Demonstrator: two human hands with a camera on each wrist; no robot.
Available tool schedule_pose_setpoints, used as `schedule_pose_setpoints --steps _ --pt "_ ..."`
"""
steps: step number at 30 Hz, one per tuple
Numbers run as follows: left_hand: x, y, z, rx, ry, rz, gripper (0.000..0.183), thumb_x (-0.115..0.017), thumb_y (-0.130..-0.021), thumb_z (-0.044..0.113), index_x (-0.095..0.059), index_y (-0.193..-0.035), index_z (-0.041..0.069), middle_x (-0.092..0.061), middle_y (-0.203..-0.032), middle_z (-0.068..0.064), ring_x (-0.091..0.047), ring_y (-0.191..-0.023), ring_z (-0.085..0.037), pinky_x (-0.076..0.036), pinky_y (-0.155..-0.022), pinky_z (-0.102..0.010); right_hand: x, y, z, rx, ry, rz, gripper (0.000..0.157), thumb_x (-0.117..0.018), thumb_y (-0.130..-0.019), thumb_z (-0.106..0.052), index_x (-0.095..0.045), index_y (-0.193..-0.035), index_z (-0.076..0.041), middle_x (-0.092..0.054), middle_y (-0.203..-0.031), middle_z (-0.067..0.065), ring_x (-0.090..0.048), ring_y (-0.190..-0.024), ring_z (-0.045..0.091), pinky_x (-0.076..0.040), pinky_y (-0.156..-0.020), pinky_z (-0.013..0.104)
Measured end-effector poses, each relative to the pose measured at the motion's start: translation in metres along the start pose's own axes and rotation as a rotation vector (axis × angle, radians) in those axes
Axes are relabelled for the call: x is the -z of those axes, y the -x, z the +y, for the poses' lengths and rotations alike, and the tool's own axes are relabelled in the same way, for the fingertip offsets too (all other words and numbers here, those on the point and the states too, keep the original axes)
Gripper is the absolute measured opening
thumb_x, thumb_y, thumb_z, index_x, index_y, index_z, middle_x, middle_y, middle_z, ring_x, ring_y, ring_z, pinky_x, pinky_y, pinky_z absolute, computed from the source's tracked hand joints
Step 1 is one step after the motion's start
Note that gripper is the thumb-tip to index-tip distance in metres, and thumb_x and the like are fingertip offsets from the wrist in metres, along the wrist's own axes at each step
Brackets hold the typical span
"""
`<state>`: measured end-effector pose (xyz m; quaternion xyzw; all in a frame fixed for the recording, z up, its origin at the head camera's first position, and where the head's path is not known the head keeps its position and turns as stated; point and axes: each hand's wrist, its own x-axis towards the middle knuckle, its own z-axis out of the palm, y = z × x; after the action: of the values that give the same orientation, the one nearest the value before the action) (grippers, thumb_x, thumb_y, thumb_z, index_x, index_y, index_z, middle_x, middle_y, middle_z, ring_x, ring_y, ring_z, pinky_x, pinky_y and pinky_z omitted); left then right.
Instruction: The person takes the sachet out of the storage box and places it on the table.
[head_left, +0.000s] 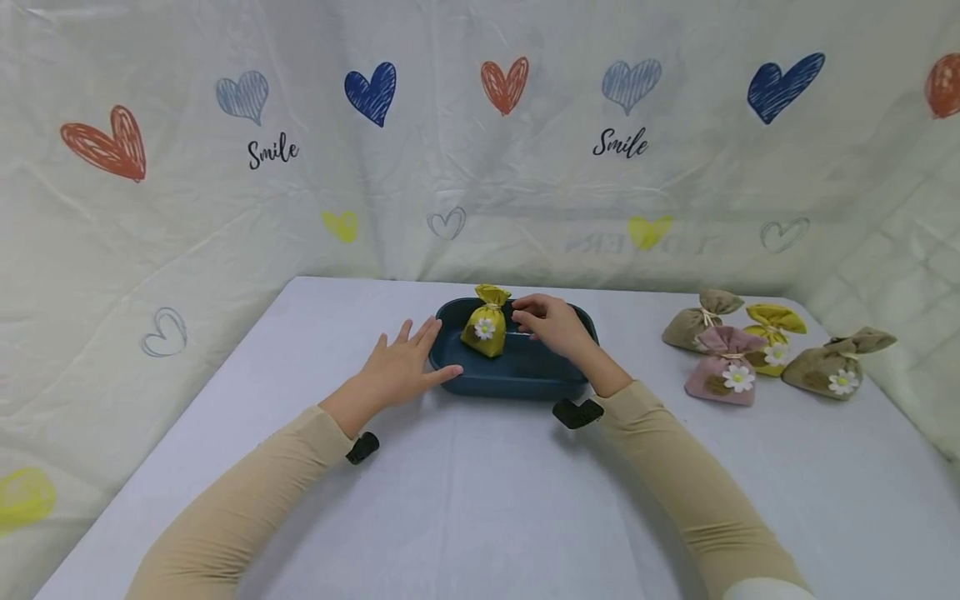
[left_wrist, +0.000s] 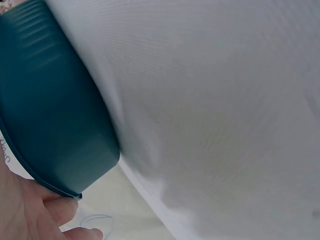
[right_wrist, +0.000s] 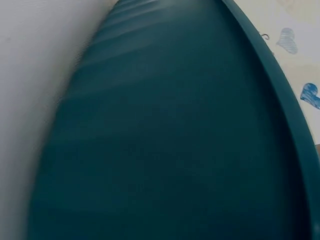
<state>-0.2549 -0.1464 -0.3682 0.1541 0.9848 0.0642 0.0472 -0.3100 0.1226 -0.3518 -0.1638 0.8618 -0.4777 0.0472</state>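
A dark teal basin [head_left: 517, 387] with ribbed outer walls stands on the table. Inside, toward its left end, a yellow cloth pouch [head_left: 483, 329] with a tied neck and a white flower sits upright. My left hand [head_left: 397, 371] has its fingers spread, fingertips on the basin's left rim; in the left wrist view these fingers rest along the rim. Over the basin's right half, my right hand [head_left: 555, 325] hovers with loosely bent fingers, a small gap from the pouch and nothing between them. The right wrist view shows just the basin's outer wall [right_wrist: 165, 125], the hand hidden.
To the right on the white table [head_left: 480, 500] stand a pink pouch [head_left: 723, 367], another yellow pouch [head_left: 772, 337] and two brown pouches, one at the back [head_left: 693, 325] and one at the right [head_left: 825, 367]. A heart-printed curtain [head_left: 525, 167] hangs behind.
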Motion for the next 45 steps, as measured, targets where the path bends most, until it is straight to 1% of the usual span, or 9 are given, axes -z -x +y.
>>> schedule_pose_setpoints --steps 4,7,13,19,26,31,38,41,45 --pt "0.000 0.001 0.000 -0.001 -0.002 -0.001 0.098 -0.041 -0.098 0.075 -0.010 -0.166 0.012 -0.010 -0.172 -0.004 -0.009 -0.155 -0.040 -0.013 -0.118 -0.068 0.000 -0.005 -0.004 -0.046 0.015 -0.003 0.047 -0.057 -0.108 -0.021 -0.049 -0.149 -0.001 -0.063 -0.131 0.024 -0.066 -0.112 0.037 -0.053 -0.094 0.053" --pt "0.001 0.001 0.000 -0.003 -0.006 0.007 0.098 -0.042 -0.098 0.074 -0.011 -0.166 0.012 -0.010 -0.172 -0.005 -0.010 -0.155 -0.041 -0.013 -0.118 -0.068 -0.001 -0.009 -0.007 -0.062 0.019 0.003 0.049 -0.057 -0.108 -0.022 -0.046 -0.152 -0.003 -0.063 -0.131 0.025 -0.066 -0.111 0.036 -0.053 -0.094 0.054" --pt "0.001 0.000 0.000 -0.003 -0.014 0.010 0.098 -0.041 -0.098 0.075 -0.011 -0.166 0.012 -0.010 -0.172 -0.005 -0.010 -0.155 -0.040 -0.014 -0.118 -0.067 -0.005 -0.017 -0.007 -0.073 0.007 0.009 0.050 -0.056 -0.108 -0.023 -0.044 -0.152 -0.002 -0.061 -0.133 0.026 -0.066 -0.111 0.038 -0.054 -0.093 0.052" --pt "0.002 0.001 -0.001 -0.002 -0.014 0.008 0.098 -0.041 -0.098 0.075 -0.011 -0.166 0.012 -0.010 -0.172 -0.005 -0.010 -0.155 -0.041 -0.013 -0.118 -0.067 -0.006 -0.024 -0.005 -0.107 -0.025 0.043 0.050 -0.055 -0.109 -0.023 -0.045 -0.152 -0.002 -0.061 -0.133 0.025 -0.066 -0.110 0.038 -0.055 -0.092 0.050" --pt "0.003 0.002 0.000 -0.008 0.008 0.003 0.098 -0.042 -0.098 0.074 -0.011 -0.166 0.011 -0.011 -0.171 -0.006 -0.009 -0.155 -0.041 -0.012 -0.118 -0.067 -0.012 -0.029 -0.010 -0.119 -0.038 0.010 0.050 -0.055 -0.109 -0.022 -0.044 -0.152 0.001 -0.058 -0.139 0.026 -0.066 -0.113 0.039 -0.054 -0.094 0.051" --pt "0.003 0.001 0.000 -0.006 0.004 0.000 0.097 -0.042 -0.098 0.074 -0.011 -0.166 0.011 -0.011 -0.171 -0.006 -0.010 -0.155 -0.041 -0.013 -0.118 -0.067 -0.017 -0.031 -0.011 -0.123 -0.010 0.032 0.047 -0.056 -0.109 -0.022 -0.048 -0.148 0.002 -0.059 -0.138 0.027 -0.067 -0.112 0.039 -0.056 -0.092 0.050" --pt "0.002 0.001 0.000 -0.013 -0.001 0.012 0.098 -0.042 -0.098 0.075 -0.012 -0.166 0.012 -0.011 -0.171 -0.005 -0.011 -0.155 -0.041 -0.014 -0.118 -0.068 -0.020 -0.032 -0.010 -0.106 0.002 0.069 0.037 -0.057 -0.108 -0.021 -0.057 -0.136 0.004 -0.064 -0.130 0.025 -0.067 -0.111 0.039 -0.057 -0.089 0.045" --pt "0.001 0.001 0.000 -0.014 -0.003 0.014 0.098 -0.042 -0.098 0.075 -0.012 -0.166 0.012 -0.012 -0.171 -0.005 -0.011 -0.155 -0.041 -0.014 -0.118 -0.068 -0.021 -0.032 -0.008 -0.094 0.002 0.082 0.036 -0.057 -0.108 -0.022 -0.059 -0.133 0.003 -0.065 -0.129 0.024 -0.067 -0.112 0.039 -0.058 -0.088 0.043" --pt "0.000 0.001 -0.001 -0.012 0.001 0.012 0.098 -0.042 -0.098 0.075 -0.012 -0.166 0.011 -0.012 -0.171 -0.006 -0.011 -0.155 -0.041 -0.014 -0.118 -0.068 -0.023 -0.032 -0.005 -0.086 -0.068 0.081 0.034 -0.056 -0.108 -0.021 -0.059 -0.133 0.002 -0.064 -0.130 0.025 -0.066 -0.115 0.038 -0.057 -0.092 0.044"
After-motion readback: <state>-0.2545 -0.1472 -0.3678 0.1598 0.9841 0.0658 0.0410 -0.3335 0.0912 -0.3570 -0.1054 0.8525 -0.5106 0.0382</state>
